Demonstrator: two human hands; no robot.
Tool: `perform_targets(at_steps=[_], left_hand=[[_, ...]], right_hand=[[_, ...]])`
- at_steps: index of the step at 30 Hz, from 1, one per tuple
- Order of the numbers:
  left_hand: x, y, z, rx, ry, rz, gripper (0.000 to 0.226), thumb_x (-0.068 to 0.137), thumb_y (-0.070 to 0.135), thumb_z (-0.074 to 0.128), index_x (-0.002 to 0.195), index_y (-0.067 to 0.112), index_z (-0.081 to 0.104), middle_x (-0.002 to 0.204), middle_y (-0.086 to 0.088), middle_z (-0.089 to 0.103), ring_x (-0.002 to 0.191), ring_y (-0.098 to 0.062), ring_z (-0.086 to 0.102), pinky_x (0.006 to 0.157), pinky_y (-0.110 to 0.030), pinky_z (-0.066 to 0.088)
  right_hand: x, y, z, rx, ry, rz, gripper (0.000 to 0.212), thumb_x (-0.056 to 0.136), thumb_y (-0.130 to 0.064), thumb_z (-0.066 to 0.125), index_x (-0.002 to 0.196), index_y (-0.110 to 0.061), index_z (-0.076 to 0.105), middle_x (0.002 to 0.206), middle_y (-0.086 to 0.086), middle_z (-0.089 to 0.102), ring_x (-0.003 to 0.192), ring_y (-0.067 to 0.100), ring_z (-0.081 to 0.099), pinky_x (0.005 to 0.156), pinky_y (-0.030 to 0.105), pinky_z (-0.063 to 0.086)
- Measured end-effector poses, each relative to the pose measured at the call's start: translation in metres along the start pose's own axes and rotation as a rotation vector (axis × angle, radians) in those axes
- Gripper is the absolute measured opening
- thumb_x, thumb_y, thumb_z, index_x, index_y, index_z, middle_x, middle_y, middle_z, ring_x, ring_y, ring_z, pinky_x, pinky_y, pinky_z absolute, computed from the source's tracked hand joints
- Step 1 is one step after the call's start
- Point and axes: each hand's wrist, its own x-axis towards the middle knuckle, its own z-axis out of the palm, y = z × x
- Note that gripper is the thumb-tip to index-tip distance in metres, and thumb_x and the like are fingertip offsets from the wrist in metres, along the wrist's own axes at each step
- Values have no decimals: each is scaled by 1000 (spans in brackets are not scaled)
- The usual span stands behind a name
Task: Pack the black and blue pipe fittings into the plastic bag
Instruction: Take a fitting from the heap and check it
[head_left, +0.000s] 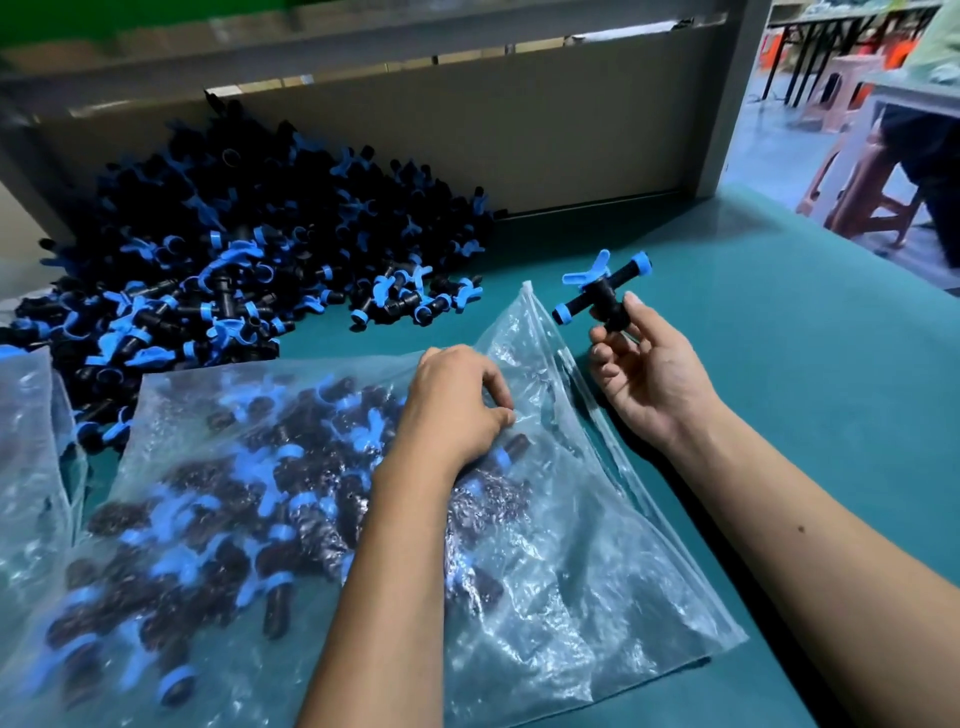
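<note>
The right hand (644, 374) pinches one pipe fitting (602, 291) just beyond the plastic bag (597, 571) mouth, which the left hand (457, 400) grips; should that film slip, the mouth may sag shut and the fitting catch

Left grip (460, 402), frame centre: palm down, fingers curled, pinching. Right grip (644, 371), right of centre: palm up, fingertips pinching.

Workbench surroundings.
A teal-green tabletop (753, 332) is backed along its far edge by a grey metal panel (519, 130); beyond the far right corner stand pink plastic stools (862, 192) on a grey floor (769, 150).
</note>
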Motion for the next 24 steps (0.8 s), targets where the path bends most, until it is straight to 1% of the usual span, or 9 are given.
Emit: perform_targets(at_steps=[2, 4, 6, 9, 12, 14, 16, 20, 24], left_hand=[[2, -4, 2, -65, 25, -8, 32, 80, 2, 83, 70, 29, 69, 89, 13, 65, 89, -9, 62, 79, -30, 55], [3, -8, 1, -180, 70, -7, 38, 82, -9, 74, 76, 28, 69, 85, 13, 69, 70, 3, 59, 63, -15, 49], [3, -10, -2, -326, 105, 12, 39, 83, -13, 67, 77, 25, 70, 81, 11, 71, 60, 4, 55, 60, -9, 45], [4, -11, -12, -634, 177, 20, 34, 83, -13, 70, 77, 20, 73, 78, 2, 74, 68, 0, 62, 69, -19, 52], [2, -16, -24, -979, 252, 5, 30, 83, -14, 72, 80, 16, 74, 83, 1, 77, 82, -8, 70, 77, -22, 57], [1, -21, -30, -1163, 279, -24, 32, 85, -12, 69, 78, 19, 74, 86, 2, 77, 86, -8, 70, 84, -25, 57], [2, -25, -33, -1301, 301, -69, 31, 89, -9, 67, 79, 19, 73, 90, 3, 77, 88, -11, 69, 98, -34, 55], [2, -27, -34, -1364, 299, -92, 28, 91, -7, 66, 84, 19, 73, 92, 2, 76, 89, -12, 68, 103, -38, 52], [1, -19, -30, -1313, 292, -67, 32, 88, -11, 67, 79, 18, 74, 96, -6, 75, 101, -26, 65, 109, -52, 50]], right_hand=[[0, 0, -1, 15, -17, -11, 17, 99, -28, 57, 102, -12, 62, 73, 8, 58, 57, 14, 48, 46, 18, 41], [1, 1, -2, 38, -47, -36, 15, 95, -24, 59, 96, -12, 67, 77, 8, 57, 59, 15, 47, 47, 21, 39], [1, 1, -3, 11, -86, -79, 13, 91, -20, 59, 89, -16, 72, 82, 7, 56, 61, 16, 46, 48, 22, 38], [3, 4, -4, -145, -127, -164, 21, 86, -7, 52, 88, -19, 69, 88, 6, 57, 65, 16, 50, 56, 24, 39], [2, 8, -4, -341, -213, -247, 28, 71, 1, 49, 86, -12, 70, 77, 10, 51, 61, 17, 49, 54, 23, 39], [-1, 11, -3, -618, -274, -339, 27, 70, 0, 51, 86, -10, 71, 73, 14, 49, 59, 20, 43, 54, 23, 35], [-4, 12, -1, -895, -336, -434, 27, 72, -5, 53, 88, -10, 74, 72, 19, 49, 61, 21, 39, 57, 28, 32], [-13, 12, 8, -1284, -391, -619, 31, 72, -16, 59, 93, -25, 78, 84, 13, 54, 72, 21, 51, 71, 30, 43], [-21, 16, 17, -1355, -463, -897, 17, 84, -18, 73, 101, -18, 76, 78, 2, 63, 65, 22, 55, 65, 30, 46]])
